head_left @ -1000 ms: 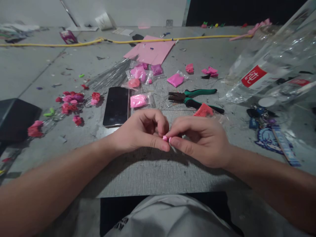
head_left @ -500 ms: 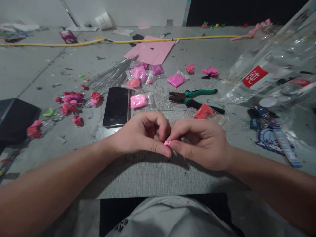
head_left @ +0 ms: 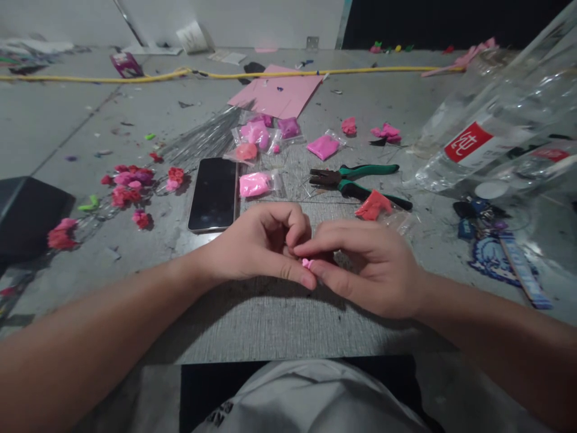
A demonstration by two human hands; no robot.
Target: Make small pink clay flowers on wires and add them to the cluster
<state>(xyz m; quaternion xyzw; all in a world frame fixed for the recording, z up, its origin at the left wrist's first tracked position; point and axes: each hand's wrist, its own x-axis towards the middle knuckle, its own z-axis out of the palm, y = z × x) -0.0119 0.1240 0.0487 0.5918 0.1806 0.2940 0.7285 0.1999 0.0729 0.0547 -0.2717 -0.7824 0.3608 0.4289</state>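
A small lump of pink modelling clay (head_left: 307, 263) sits between my two hands, above the near part of the table. My left hand (head_left: 265, 246) is closed on it, the thumb beneath and the fingers curled behind. From the other side my right hand (head_left: 367, 264) pinches the same lump, thumb against it and index finger reaching over toward the left fingers. Just beyond the hands lie a bag of pink clay (head_left: 255, 184), green-handled pliers (head_left: 356, 179) and a red clay piece (head_left: 373, 205) on clear wrap. A black phone (head_left: 213, 193) rests beyond my left wrist.
Red and pink clay flowers (head_left: 130, 185) on thin wires lie at the left. Bags of clay (head_left: 255, 135) and pink paper (head_left: 279, 93) are farther back. Clear plastic bottles (head_left: 469, 144) and a keychain (head_left: 496, 258) occupy the right. A yellow cable (head_left: 351, 71) crosses the back.
My right index finger has stretched out over the pink clay toward the left fingers, and the right hand has opened slightly. The left hand stays nearly still.
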